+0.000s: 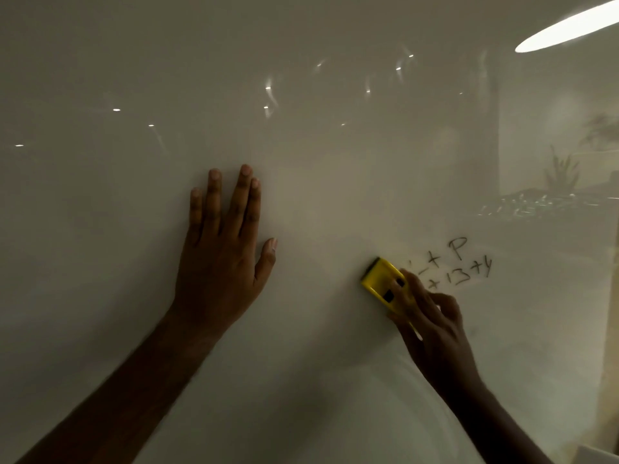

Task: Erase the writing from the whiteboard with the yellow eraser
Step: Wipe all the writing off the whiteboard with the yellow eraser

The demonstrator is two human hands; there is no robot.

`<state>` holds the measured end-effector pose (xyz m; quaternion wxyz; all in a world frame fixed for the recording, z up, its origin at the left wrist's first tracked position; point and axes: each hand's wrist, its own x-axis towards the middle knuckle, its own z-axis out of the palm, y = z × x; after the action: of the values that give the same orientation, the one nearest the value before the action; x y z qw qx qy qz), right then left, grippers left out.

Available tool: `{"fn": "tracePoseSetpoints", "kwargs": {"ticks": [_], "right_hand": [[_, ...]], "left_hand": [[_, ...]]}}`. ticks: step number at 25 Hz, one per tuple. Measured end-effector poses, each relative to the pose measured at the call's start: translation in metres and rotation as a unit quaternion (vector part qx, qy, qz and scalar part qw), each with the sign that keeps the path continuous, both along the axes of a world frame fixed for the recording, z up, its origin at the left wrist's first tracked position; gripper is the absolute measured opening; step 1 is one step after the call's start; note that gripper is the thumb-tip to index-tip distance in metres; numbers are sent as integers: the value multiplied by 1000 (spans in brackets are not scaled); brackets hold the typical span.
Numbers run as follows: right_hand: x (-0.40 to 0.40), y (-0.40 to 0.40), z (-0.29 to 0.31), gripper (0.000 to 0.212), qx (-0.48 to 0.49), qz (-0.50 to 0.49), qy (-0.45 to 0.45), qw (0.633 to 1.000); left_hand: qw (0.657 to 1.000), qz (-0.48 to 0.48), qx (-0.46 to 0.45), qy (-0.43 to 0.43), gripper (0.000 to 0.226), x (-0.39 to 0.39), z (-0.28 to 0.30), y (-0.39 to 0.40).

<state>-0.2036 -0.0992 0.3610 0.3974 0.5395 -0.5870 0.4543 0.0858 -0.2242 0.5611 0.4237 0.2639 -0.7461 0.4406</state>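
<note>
1. Head view, far left: the glossy whiteboard [100, 229] fills the frame, its left part bare of marks and dotted with small bright reflections.
2. Left of centre, the person's left hand [222, 256] lies flat against the board, palm down, fingers [213, 202] stretched upward and slightly spread, thumb out to the right; it holds nothing.
3. Right of centre, the yellow eraser [382, 279] is pressed against the board. Its long axis runs diagonally, from upper left to lower right; the free end, with a dark pad edge showing, points up and to the left, and two dark rectangular patches sit on its yellow back.
4. The right hand [432, 326] comes up from the lower right and grips the eraser's lower right end, fingers curled closed around its body.
5. Just right of the eraser, dark handwriting [459, 266] remains in two rows: "+ P" above, "+ 13 + y" below. The marks nearest the eraser look faint and broken.
6. At the upper right corner, a long bright light reflection [569, 26] slants across the board.
</note>
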Motion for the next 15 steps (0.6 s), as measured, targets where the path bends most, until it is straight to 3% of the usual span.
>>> {"fn": "tracePoseSetpoints", "kwargs": {"ticks": [2, 6, 8, 12, 15], "right_hand": [[-19, 9, -10, 48, -4, -16, -26, 1000], [-21, 3, 31, 54, -48, -22, -89, 995], [-9, -3, 42, 53, -61, -7, -87, 994], [-14, -1, -3, 52, -16, -25, -36, 999], [-33, 9, -6, 55, -6, -32, -46, 998]], "left_hand": [[1000, 0, -2, 0, 81, -1, 0, -1], [1000, 13, -4, -6, 81, -7, 0, -1], [1000, 13, -3, -5, 81, -9, 0, -1], [1000, 7, -2, -9, 82, -9, 1, -2], [1000, 11, 0, -7, 81, -10, 1, -2]]}}
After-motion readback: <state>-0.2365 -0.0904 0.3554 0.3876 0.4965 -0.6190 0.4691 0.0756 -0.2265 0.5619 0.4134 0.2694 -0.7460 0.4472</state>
